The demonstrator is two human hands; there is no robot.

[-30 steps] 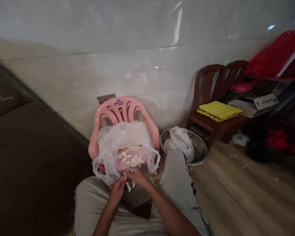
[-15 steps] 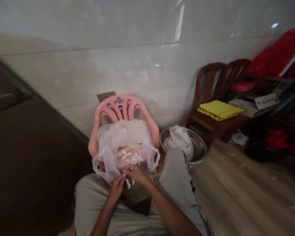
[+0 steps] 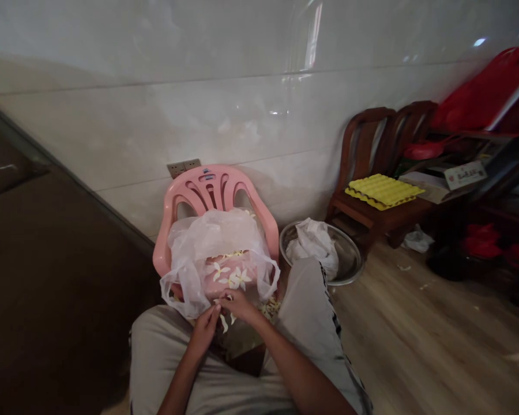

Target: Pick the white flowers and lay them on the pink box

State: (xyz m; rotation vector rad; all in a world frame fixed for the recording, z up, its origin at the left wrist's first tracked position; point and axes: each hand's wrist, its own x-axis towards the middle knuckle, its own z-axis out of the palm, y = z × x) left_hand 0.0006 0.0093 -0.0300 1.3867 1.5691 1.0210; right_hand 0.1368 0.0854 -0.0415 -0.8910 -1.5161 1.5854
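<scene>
Between my knees, my left hand (image 3: 207, 323) and my right hand (image 3: 236, 303) meet, fingers pinched together on a small white flower. White petals (image 3: 224, 324) hang just below the fingers, and the rest of the flower is hidden by them. Right in front stands a pink plastic chair (image 3: 266, 222) with a translucent white plastic bag (image 3: 194, 236) spread over its seat. Several white flowers with yellow centres (image 3: 241, 278) lie at the bag's open front, close beyond my hands. More pale petals (image 3: 270, 308) lie below, by my right knee.
A metal basin (image 3: 350, 271) holding a white plastic bag (image 3: 313, 245) stands on the floor right of the chair. Farther right, a wooden chair (image 3: 358, 213) carries yellow egg trays (image 3: 383, 190) and a cardboard box (image 3: 441, 178). A dark panel (image 3: 60, 276) rises at left; a tiled wall (image 3: 134, 127) is behind.
The view has shifted slightly, so the surroundings sit a little farther left and higher. My hands stay together in the same pinch on the flower.
</scene>
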